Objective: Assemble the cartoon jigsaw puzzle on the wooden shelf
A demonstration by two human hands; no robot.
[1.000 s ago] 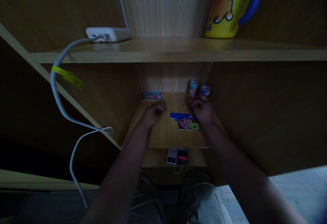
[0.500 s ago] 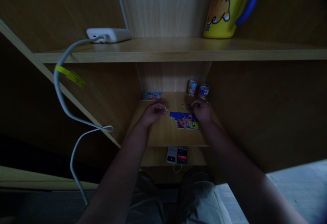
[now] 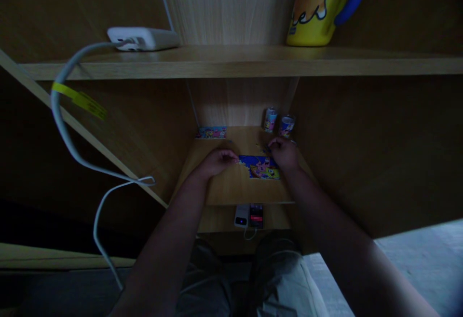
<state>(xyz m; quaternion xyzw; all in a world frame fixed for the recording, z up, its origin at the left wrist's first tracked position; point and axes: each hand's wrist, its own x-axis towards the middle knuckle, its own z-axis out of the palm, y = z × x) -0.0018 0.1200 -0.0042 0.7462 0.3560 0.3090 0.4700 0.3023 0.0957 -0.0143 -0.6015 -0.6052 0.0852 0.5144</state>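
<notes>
A partly assembled jigsaw puzzle (image 3: pixel 264 168), blue with cartoon figures, lies on the lower shelf board; its left edge is jagged. My left hand (image 3: pixel 219 161) is closed in a pinch on a small puzzle piece (image 3: pixel 238 161), right at the puzzle's upper left edge. Over the puzzle's upper right corner, my right hand (image 3: pixel 284 154) has its fingers pinched together beside a few loose dark pieces (image 3: pixel 265 150). Whether something is between those fingers is hidden. Behind the left hand lies one lone piece (image 3: pixel 230 141).
At the back stand a printed can (image 3: pixel 270 119) and an open printed tin (image 3: pixel 287 126); a picture card (image 3: pixel 211 132) lies back left. Overhead, a shelf (image 3: pixel 231 63) bears a white power bank (image 3: pixel 144 38) with a hanging cable (image 3: pixel 60 124) and a yellow mug (image 3: pixel 313 13). A phone (image 3: pixel 256 216) lies below.
My left hand has moved slightly right, bringing its piece to the puzzle's left edge. The right hand stays near the loose pieces. The view has shifted a little.
</notes>
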